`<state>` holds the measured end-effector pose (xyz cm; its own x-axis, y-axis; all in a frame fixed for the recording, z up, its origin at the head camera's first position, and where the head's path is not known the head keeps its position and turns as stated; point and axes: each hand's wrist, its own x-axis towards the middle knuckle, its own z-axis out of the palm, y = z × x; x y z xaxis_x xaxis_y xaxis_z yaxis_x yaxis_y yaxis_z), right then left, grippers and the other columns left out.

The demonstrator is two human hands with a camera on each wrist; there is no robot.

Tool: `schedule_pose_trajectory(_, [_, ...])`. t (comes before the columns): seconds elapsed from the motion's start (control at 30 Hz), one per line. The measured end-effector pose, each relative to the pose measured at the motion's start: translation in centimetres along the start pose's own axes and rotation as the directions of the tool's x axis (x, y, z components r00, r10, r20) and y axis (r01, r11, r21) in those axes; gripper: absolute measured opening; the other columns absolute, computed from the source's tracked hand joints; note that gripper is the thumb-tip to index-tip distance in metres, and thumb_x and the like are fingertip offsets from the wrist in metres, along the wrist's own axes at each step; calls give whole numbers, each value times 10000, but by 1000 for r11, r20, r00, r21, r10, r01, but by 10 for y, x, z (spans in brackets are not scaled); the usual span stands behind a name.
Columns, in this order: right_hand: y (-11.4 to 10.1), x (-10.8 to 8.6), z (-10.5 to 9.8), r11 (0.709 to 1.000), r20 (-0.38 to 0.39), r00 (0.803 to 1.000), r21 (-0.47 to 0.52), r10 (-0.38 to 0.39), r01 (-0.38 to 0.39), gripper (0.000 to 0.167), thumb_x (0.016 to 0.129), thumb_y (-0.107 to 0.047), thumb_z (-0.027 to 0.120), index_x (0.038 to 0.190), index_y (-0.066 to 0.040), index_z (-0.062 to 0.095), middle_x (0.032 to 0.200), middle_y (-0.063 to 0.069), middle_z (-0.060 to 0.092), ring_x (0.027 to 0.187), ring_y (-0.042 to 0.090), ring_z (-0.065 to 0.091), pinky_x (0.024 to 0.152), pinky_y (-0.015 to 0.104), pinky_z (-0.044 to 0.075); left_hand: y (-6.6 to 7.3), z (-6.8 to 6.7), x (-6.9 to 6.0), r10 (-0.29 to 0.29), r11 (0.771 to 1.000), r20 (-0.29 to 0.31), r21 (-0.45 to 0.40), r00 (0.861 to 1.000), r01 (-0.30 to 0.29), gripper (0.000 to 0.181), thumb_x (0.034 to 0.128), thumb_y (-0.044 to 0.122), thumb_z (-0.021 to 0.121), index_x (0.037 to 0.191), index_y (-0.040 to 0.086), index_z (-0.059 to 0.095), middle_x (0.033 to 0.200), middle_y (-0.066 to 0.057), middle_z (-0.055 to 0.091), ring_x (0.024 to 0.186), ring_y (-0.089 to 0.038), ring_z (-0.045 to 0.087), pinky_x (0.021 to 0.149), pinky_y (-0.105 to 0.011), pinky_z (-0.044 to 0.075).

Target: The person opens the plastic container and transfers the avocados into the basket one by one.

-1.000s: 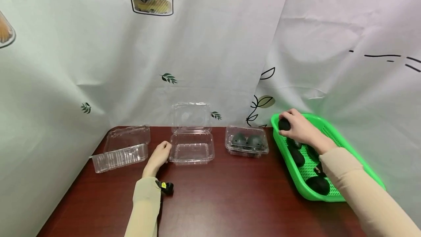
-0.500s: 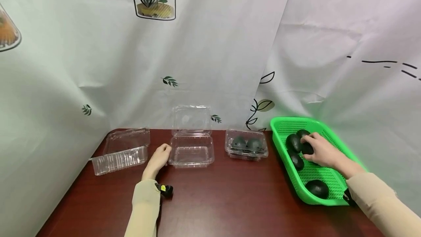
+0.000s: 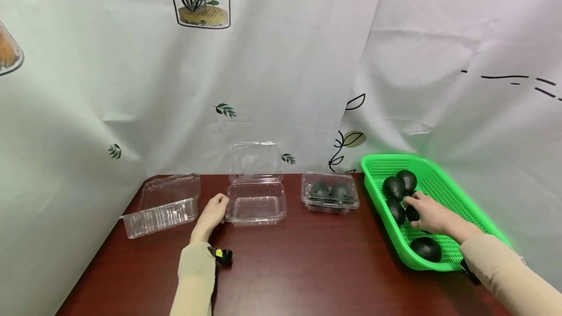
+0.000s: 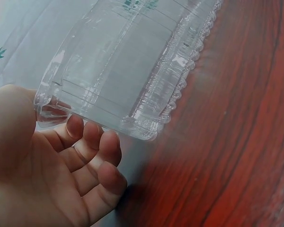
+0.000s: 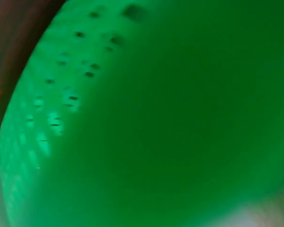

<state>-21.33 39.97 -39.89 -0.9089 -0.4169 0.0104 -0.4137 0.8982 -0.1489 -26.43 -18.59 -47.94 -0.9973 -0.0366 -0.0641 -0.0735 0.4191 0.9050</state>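
My left hand point(image 3: 215, 211) grips the left edge of a lidded clear plastic clamshell container point(image 3: 256, 204) whose lid stands raised behind it. In the left wrist view, the fingers point(image 4: 109, 146) curl below the container's rim point(image 4: 142, 135), while the thumb's tip is hidden behind the plastic. Down inside the green basket point(image 3: 391, 238), my right hand point(image 3: 434, 216) holds a dark avocado point(image 3: 411, 213), partly covered by the fingers. Several other avocados point(image 3: 393, 188) lie around it. The basket's blurred green wall point(image 5: 85, 113) fills the right wrist view, hiding that hand.
A closed clear container point(image 3: 329, 204) with dark avocados inside stands between the open container and the basket. At the far left, another open clear container point(image 3: 162, 216) lies tipped on the brown table point(image 3: 285, 277). A white printed curtain point(image 3: 285, 62) hangs behind.
My right hand has come from the basket's far left corner, where it held a raised avocado, to lower down near the middle of the basket. The left hand stays at the container's edge.
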Motion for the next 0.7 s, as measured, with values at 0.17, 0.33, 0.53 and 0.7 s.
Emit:
schedule_pose_trajectory(0.17, [5,-5,10,1000,39,999,11,15,-15,474,725,-92,851,1119,-19,598,1052,222,503,868,351,566,629,401,476,1,0,0,-7,1000,3,6,1000,7,274,1011,193,356,1068,-7,534,708,-83,457,547,-209,455,558,-331,425])
schedule_pose_trajectory(0.33, [8,-9,17,999,40,999,16,33,-33,502,723,-102,856,1138,-3,592,1047,240,505,853,344,567,608,398,473,1,0,0,-1,1000,-4,7,1000,1,268,1010,187,359,1053,-11,535,719,-84,458,542,-205,451,550,-328,427])
schedule_pose_trajectory(0.53, [11,-9,21,1000,5,1000,-1,24,-24,517,718,-104,859,1149,1,592,1056,242,501,887,381,553,625,422,478,0,0,1,7,1000,-10,7,1000,-7,254,1015,181,359,1021,-6,529,729,-83,452,543,-201,444,545,-322,426])
schedule_pose_trajectory(0.7, [9,-10,21,1000,-29,1000,-2,-1,1,624,702,-233,884,1190,4,576,1185,310,460,1036,509,497,740,544,484,2,1,-1,7,1000,-7,1,1000,-7,252,1018,173,355,1036,-12,525,729,-81,454,551,-201,447,547,-327,427])
